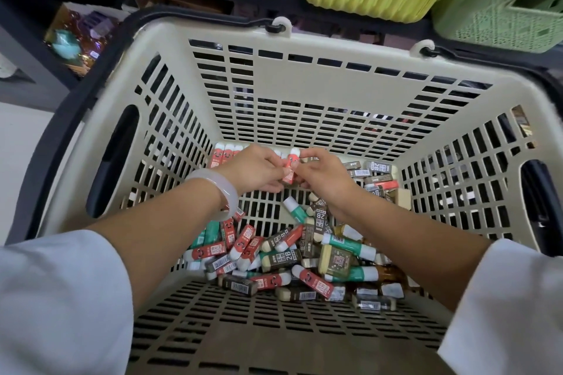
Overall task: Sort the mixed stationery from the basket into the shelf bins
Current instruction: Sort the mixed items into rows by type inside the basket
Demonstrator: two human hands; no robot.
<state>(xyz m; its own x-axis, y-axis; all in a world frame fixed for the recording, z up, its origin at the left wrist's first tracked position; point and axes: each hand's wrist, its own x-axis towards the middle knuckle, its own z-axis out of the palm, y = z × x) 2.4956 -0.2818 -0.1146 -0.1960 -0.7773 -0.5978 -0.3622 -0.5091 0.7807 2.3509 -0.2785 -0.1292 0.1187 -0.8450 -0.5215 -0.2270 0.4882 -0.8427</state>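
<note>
Deep in the beige slotted plastic basket (304, 76), a small red-sleeved white eraser (289, 168) stands upright between both hands, pinched by the left hand (254, 171) on one side and the right hand (324, 175) on the other, close to the far wall. The fingertips cover its lower edges, and its printed label is too small to read. A row of matching red erasers (224, 155) stands behind the left hand; a mixed pile of red, green and brown erasers (292, 256) lies nearer
</note>
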